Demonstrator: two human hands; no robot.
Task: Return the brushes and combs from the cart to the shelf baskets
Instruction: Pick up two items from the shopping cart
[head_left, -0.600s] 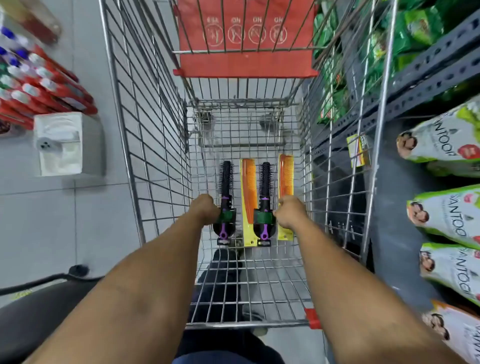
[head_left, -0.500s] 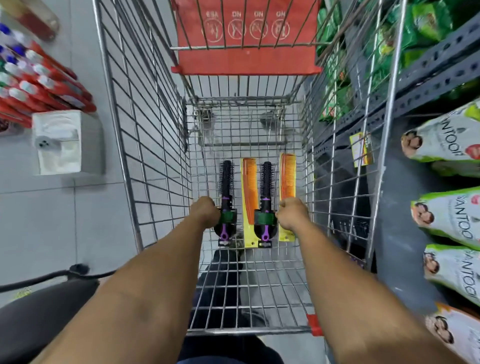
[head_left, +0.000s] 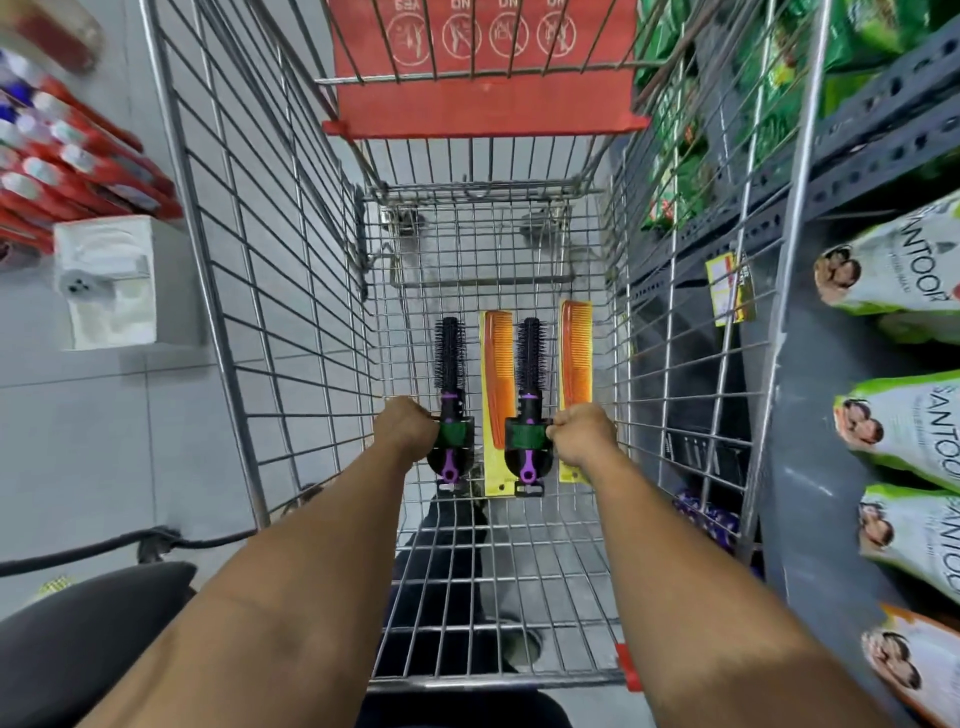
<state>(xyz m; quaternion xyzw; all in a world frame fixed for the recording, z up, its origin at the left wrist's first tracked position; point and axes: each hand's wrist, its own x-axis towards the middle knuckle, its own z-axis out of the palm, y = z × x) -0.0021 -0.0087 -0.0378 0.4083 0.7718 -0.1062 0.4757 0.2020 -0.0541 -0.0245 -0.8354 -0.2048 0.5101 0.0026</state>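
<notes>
Four items lie side by side on the wire floor of the cart (head_left: 291, 332). From left to right they are a black round brush (head_left: 450, 358) with a purple handle, an orange comb (head_left: 497, 374) on a yellow card, a second black brush (head_left: 530, 358), and a second orange comb (head_left: 575, 353). My left hand (head_left: 404, 430) is closed on the left brush's green-banded handle from the left. From the right, my right hand (head_left: 583, 435) pinches the green band of the second brush and covers the lower part of the right comb.
The red child-seat flap (head_left: 483, 67) stands at the cart's far end. A grey shelf (head_left: 810, 467) with green-and-white pouches (head_left: 904, 265) runs close along the right. Red tubes (head_left: 67, 161) and a white box (head_left: 106, 283) are on the left, over a tiled floor.
Both hands stay closed at the brush handles. The brushes and combs have not shifted on the cart floor. Only the view has moved slightly.
</notes>
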